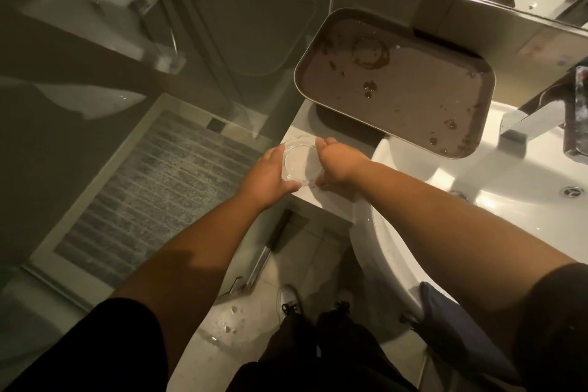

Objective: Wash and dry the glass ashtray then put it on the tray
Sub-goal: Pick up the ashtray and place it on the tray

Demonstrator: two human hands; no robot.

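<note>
Both hands hold the glass ashtray over the counter corner beside the sink: left hand and right hand curl round opposite rims. Thick glass, likely heavy, rigid, breakable, slippery if wet; the rim grip suits it

No legible text or labels anywhere.

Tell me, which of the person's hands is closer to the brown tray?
Right. The right hand grips the glass ashtray on the side facing the tray, just below its near edge. The left hand holds the ashtray's far side, farther off.
</note>
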